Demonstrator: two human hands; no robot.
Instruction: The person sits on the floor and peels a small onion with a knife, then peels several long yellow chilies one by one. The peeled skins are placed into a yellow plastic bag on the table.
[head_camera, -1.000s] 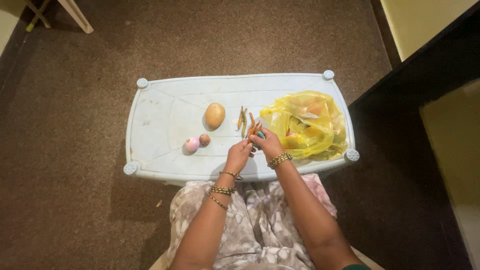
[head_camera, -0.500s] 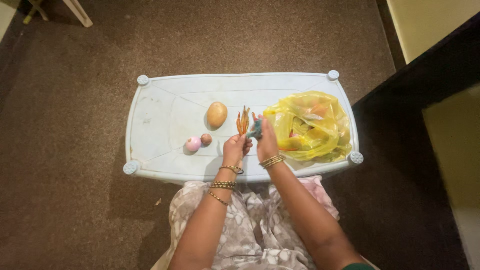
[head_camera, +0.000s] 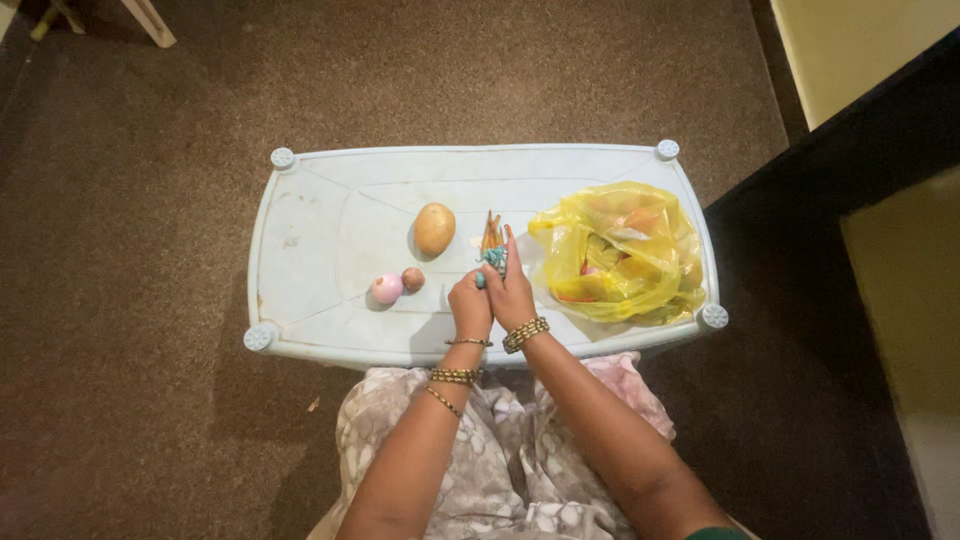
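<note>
Pale-blue plastic table (head_camera: 330, 200); brown carpet (head_camera: 130, 300); yellow bag (head_camera: 620, 250).

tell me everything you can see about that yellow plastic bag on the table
The yellow plastic bag is thin, see-through and crinkled, lying slumped on the right end of the pale blue plastic table, near its front right corner. Orange, pink and pale shapes show through it, too blurred to identify. Its mouth looks loosely gathered, facing left. The right hand is just left of it; whether they touch cannot be told.
</note>
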